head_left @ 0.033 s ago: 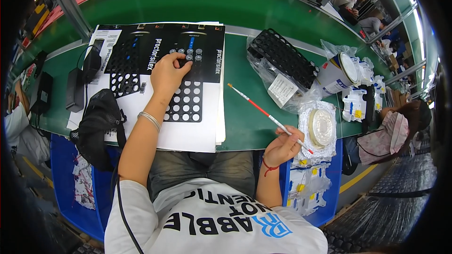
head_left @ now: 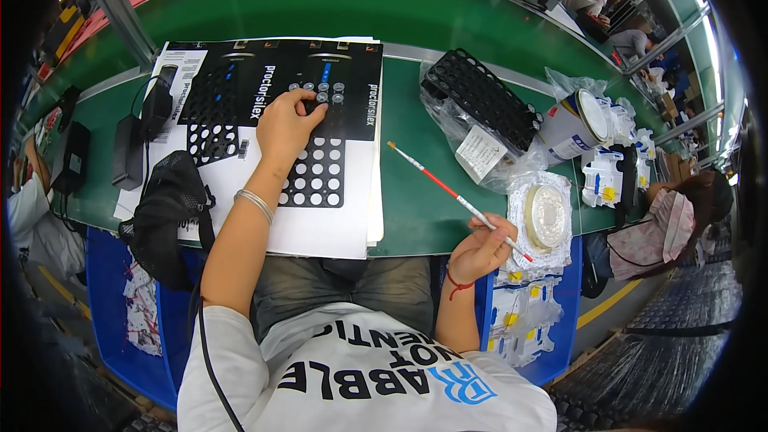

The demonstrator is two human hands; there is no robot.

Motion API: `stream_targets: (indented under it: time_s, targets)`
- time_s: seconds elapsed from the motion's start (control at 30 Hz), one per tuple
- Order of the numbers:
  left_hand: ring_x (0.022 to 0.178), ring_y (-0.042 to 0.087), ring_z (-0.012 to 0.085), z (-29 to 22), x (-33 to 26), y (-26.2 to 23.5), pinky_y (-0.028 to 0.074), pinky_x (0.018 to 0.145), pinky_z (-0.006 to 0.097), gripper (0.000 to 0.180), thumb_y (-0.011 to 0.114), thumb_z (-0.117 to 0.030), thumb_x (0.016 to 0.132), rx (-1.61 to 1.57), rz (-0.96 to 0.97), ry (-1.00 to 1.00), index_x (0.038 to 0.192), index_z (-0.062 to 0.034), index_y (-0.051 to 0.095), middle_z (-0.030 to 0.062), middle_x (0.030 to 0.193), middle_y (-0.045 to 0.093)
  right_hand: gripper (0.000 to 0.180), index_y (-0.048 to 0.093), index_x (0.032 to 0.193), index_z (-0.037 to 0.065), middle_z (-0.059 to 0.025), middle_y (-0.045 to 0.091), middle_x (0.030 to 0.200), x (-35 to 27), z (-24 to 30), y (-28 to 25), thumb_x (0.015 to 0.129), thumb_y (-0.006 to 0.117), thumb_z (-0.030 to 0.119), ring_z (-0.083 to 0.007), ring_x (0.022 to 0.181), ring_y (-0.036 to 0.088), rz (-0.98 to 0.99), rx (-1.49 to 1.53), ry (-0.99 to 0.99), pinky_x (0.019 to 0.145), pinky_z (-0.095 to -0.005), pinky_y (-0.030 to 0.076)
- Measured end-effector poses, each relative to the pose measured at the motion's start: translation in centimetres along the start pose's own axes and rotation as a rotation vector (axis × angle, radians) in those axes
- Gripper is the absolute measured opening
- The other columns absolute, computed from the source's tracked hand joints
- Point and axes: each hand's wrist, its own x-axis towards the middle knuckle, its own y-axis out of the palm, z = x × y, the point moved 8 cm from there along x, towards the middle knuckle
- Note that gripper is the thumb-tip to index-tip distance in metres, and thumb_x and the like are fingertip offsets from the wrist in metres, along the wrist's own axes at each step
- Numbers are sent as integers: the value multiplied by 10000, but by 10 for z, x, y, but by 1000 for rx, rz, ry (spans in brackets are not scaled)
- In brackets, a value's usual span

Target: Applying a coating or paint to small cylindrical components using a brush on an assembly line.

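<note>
My left hand (head_left: 290, 126) bends over a black tray with round holes (head_left: 343, 176), which lies on printed sheets (head_left: 360, 224). Its thumb and fingertips are closed at the tray's upper part, beside several small clear round pieces (head_left: 338, 94). Whatever sits between those fingertips is hidden. Over the table's front edge, my right hand (head_left: 480, 254) grips a thin paintbrush (head_left: 438, 182) with a red and white handle. The brush's brownish tip points up and left, apart from the tray. A second black holed tray (head_left: 213, 127) rests left of my left hand.
Black holed trays (head_left: 480, 100) lie partly in clear plastic at the right, beside a tilted metal tin (head_left: 588, 116). A round pale dish-like thing (head_left: 547, 218) sits on a white pad near my right hand. A black mesh item (head_left: 170, 216) and black boxes (head_left: 126, 152) occupy the left.
</note>
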Motion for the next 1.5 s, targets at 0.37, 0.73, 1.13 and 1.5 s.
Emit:
stream_targets:
  time_s: [0.37,0.73,1.13,1.5]
  targets:
    - [519,485,140,-5,1,1,390,495,271,224,688,-220,667,34,25,42,834,-82,631,-4,566,483,222,479,877,5,-124,531,800,0,-2,-4,908,415,215,-177,653,516,-6,29,1,566,-263,418]
    - [542,503,132,0,4,-2,407,516,267,210,692,-222,673,13,56,-6,804,-68,632,-4,590,519,238,487,893,6,-96,523,780,0,-2,-1,913,402,227,-149,647,515,-15,2,7,573,-242,411]
    - [574,531,175,-114,-33,-7,423,532,281,137,650,-192,698,-149,91,261,774,-84,613,17,643,525,291,467,852,35,-101,502,701,8,29,-33,917,377,304,-159,614,466,-175,58,-63,558,-242,377]
    - [829,519,250,-279,-57,119,402,695,387,267,689,-286,628,-309,110,700,790,-80,635,45,803,577,304,491,891,32,-79,516,759,29,120,-157,921,384,316,-129,664,506,-483,-387,-307,625,-234,417]
